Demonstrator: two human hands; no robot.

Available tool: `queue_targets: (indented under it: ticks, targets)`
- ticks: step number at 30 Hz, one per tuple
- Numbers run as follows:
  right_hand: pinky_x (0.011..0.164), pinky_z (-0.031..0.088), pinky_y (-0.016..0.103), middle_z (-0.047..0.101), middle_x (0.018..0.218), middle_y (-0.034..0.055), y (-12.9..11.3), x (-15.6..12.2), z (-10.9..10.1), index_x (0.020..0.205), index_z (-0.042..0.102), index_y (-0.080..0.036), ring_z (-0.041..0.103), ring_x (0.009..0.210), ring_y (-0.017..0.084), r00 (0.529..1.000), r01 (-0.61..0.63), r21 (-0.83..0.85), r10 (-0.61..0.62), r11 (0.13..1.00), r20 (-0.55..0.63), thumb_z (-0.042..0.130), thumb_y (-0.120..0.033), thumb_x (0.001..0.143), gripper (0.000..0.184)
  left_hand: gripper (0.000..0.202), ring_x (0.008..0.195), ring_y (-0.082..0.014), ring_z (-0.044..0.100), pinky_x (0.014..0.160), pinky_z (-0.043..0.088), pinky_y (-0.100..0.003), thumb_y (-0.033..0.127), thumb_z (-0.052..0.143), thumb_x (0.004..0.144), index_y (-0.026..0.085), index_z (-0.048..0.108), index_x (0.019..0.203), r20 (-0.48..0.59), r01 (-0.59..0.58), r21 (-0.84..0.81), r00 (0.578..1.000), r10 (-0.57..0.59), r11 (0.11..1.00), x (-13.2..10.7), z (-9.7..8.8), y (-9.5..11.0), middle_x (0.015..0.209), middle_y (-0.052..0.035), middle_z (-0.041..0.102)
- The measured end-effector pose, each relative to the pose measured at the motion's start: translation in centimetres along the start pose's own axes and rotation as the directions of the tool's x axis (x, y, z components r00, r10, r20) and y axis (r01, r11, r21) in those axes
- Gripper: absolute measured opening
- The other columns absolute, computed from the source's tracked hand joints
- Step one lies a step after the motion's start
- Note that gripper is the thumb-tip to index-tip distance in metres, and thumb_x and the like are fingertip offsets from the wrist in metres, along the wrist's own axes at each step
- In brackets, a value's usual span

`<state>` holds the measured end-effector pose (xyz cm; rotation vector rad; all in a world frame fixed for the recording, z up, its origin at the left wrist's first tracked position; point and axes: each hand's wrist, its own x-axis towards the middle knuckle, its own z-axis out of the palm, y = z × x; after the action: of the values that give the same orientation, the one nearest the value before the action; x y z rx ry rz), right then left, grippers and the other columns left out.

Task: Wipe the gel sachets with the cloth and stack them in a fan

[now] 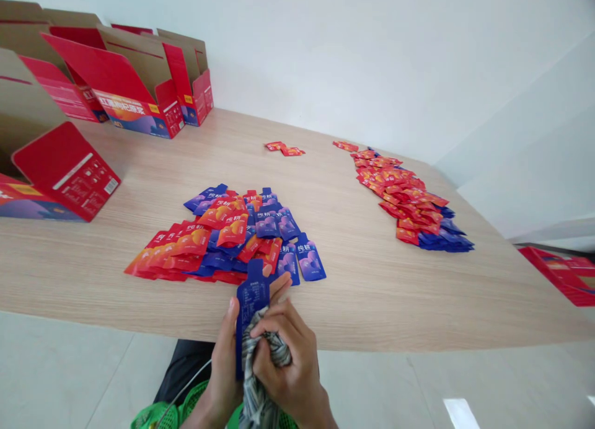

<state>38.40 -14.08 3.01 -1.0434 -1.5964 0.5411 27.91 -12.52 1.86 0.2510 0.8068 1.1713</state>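
Note:
My left hand holds a dark blue pouch upright at the table's front edge, its printed back towards me. The thumb lies along the pouch's left side, and fingertips show behind its right side. A crumpled grey striped cloth is bunched in my right hand, whose fingers close round it. The cloth touches the lower part of the pouch and hides some of it. Just beyond my hands lies a pile of red pouches mixed with blue pouches.
Open red cardboard boxes stand along the left of the wooden table. A long heap of red and blue pouches lies at the right. Two red pouches lie near the back. Another red box is at the far right.

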Motion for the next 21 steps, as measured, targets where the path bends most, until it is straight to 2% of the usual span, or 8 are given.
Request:
queue_targets:
  ticks: [3, 6, 8, 11, 14, 18, 21]
  targets:
    - [0.081, 0.058, 0.029, 0.071, 0.095, 0.0017, -0.3, 1.4, -0.2, 0.102, 0.07, -0.026, 0.072, 0.087, 0.018, 0.998, -0.03, -0.096, 0.025, 0.995, -0.054, 0.058, -0.005, 0.092, 0.026, 0.052, 0.152, -0.0358, 0.058, 0.134, 0.037, -0.047, 0.057, 0.077, 0.092, 0.015, 0.086, 0.121, -0.09, 0.087, -0.053, 0.992, -0.092, 0.995, -0.1, -1.4, -1.1, 0.13, -0.0118, 0.084]
    - [0.087, 0.058, 0.031, 0.07, 0.095, 0.001, -0.6, 2.5, -0.5, 0.103, 0.069, -0.026, 0.071, 0.088, 0.018, 0.996, -0.068, -0.142, 0.059, 0.988, -0.068, 0.057, -0.007, 0.096, 0.023, 0.048, 0.149, -0.0359, 0.061, 0.133, 0.039, -0.047, 0.051, 0.074, 0.094, 0.013, 0.085, 0.121, -0.068, 0.125, -0.14, 0.988, -0.135, 0.982, -0.1, -2.0, -1.9, 0.128, -0.0128, 0.085]
    - [0.089, 0.057, 0.031, 0.07, 0.094, 0.0008, -0.7, 2.7, -0.8, 0.101, 0.068, -0.025, 0.071, 0.089, 0.018, 0.997, -0.071, -0.135, 0.069, 0.988, -0.025, 0.057, -0.008, 0.097, 0.021, 0.046, 0.147, -0.036, 0.063, 0.131, 0.042, -0.047, 0.051, 0.075, 0.094, 0.014, 0.086, 0.118, -0.093, 0.088, -0.153, 0.99, -0.103, 0.984, -0.1, -1.7, -1.7, 0.125, -0.0119, 0.086]
    - [0.087, 0.057, 0.029, 0.07, 0.095, 0.0008, -1.0, 2.4, -1.2, 0.098, 0.068, -0.024, 0.072, 0.09, 0.017, 0.992, -0.043, -0.094, 0.054, 0.995, 0.116, 0.057, -0.008, 0.094, 0.021, 0.044, 0.146, -0.0363, 0.063, 0.13, 0.043, -0.048, 0.054, 0.077, 0.092, 0.017, 0.087, 0.114, -0.161, 0.025, -0.107, 0.986, -0.042, 0.994, 0.0, -0.8, -0.5, 0.12, -0.0101, 0.087]
    - [0.085, 0.058, 0.027, 0.071, 0.095, 0.0004, -0.9, 2.2, -1.2, 0.097, 0.069, -0.025, 0.072, 0.09, 0.016, 0.981, -0.022, -0.062, 0.033, 0.998, 0.19, 0.057, -0.007, 0.092, 0.022, 0.048, 0.147, -0.0398, 0.062, 0.131, 0.041, -0.051, 0.059, 0.081, 0.086, 0.015, 0.087, 0.106, -0.142, 0.036, -0.106, 0.989, -0.051, 0.994, -0.1, -0.1, 0.6, 0.118, -0.0131, 0.087]
    - [0.087, 0.058, 0.029, 0.071, 0.096, 0.0019, -0.1, 3.3, -1.1, 0.099, 0.069, -0.024, 0.072, 0.094, 0.017, 0.998, -0.051, -0.093, 0.054, 0.994, 0.025, 0.056, -0.008, 0.096, 0.021, 0.044, 0.144, -0.0439, 0.064, 0.13, 0.042, -0.053, 0.054, 0.089, 0.076, 0.012, 0.087, 0.091, -0.063, 0.128, -0.172, 0.988, -0.14, 0.977, -0.3, 0.2, 0.4, 0.107, -0.0161, 0.088]
    - [0.09, 0.057, 0.03, 0.071, 0.097, 0.0036, 0.3, 4.0, -1.2, 0.099, 0.069, -0.024, 0.072, 0.099, 0.019, 0.995, -0.096, -0.111, 0.095, 0.989, -0.017, 0.055, -0.01, 0.098, 0.02, 0.037, 0.142, -0.0426, 0.066, 0.13, 0.042, -0.054, 0.047, 0.087, 0.08, 0.013, 0.087, 0.091, -0.013, 0.172, -0.216, 0.984, -0.179, 0.961, -0.3, 0.2, 0.1, 0.106, -0.0149, 0.089]
